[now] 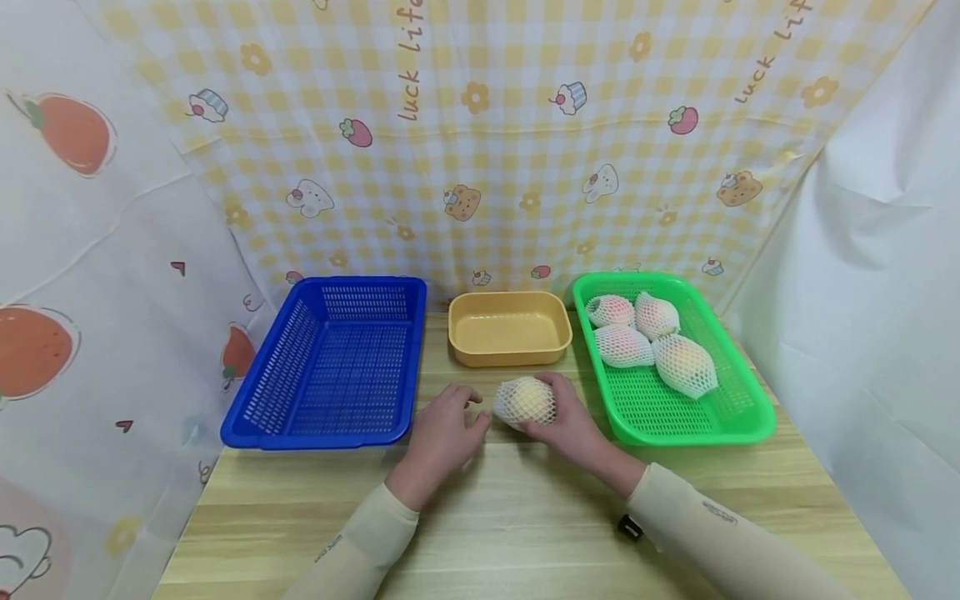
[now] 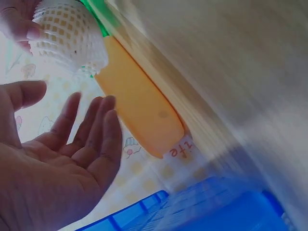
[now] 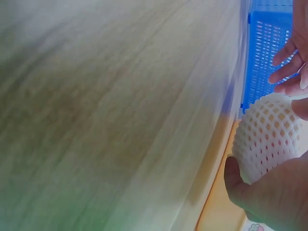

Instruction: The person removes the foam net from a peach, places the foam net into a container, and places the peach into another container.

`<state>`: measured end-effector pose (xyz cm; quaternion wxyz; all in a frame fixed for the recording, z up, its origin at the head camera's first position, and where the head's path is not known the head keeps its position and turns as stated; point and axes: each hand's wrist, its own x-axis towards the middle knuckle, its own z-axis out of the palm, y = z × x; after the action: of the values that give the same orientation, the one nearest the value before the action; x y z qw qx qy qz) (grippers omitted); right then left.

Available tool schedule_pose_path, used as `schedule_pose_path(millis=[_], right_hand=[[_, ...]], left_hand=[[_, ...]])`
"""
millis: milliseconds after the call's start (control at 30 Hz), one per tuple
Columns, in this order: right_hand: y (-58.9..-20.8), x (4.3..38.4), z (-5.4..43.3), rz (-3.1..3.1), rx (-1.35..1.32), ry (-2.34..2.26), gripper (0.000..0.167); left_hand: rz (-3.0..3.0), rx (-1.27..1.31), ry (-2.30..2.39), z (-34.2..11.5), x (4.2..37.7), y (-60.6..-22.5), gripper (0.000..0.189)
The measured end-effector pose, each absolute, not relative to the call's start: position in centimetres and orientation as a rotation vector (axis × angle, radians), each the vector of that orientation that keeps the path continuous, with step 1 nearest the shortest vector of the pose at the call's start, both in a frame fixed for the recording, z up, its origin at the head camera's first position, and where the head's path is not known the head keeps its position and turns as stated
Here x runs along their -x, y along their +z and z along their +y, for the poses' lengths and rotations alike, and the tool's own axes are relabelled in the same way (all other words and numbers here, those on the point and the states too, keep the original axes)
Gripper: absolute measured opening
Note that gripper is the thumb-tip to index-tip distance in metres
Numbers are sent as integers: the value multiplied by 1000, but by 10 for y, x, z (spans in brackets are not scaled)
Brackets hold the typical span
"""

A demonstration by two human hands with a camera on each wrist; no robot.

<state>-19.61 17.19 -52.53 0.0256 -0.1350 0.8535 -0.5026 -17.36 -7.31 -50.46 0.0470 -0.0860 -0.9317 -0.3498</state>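
My right hand [image 1: 567,421] grips a pale yellow round fruit in a white foam net [image 1: 527,402], holding it above the table in front of the yellow tub. The netting hides much of the fruit, so its exact kind cannot be told. In the right wrist view, the thumb lies along the near side of the netted fruit [image 3: 268,137]. My left hand [image 1: 448,429] is just left of the fruit, palm toward it, fingers loosely bent and holding nothing. A gap separates that hand from the netted fruit in the left wrist view [image 2: 70,38].
On the left stands a blue slotted basket [image 1: 352,375] with nothing visible in it. A small yellow tub [image 1: 510,360] sits at the back middle. At right, a green basket [image 1: 675,429] holds several net-wrapped fruits [image 1: 685,365]. A small black object [image 1: 630,527] shows beside the right sleeve.
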Motion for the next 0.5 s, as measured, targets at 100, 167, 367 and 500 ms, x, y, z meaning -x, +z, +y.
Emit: schedule_pose_path(millis=[100,167,367,500], right_hand=[[-523,192,175,2618,452,-1573,84],[-521,189,176,2609,471,-1582,84],[-508,176,181,2540,515,-1637,84],[-500,170,184,2520,564,-1642,84]], left_hand=[[-2716,211,-1422,-71,173,-501,15],[-2596,171,-1657,-70,172,-499,12],[-2457,181,-1870,-69,175,-498,8],[-2447,219,-1906,-71,176,-498,6]])
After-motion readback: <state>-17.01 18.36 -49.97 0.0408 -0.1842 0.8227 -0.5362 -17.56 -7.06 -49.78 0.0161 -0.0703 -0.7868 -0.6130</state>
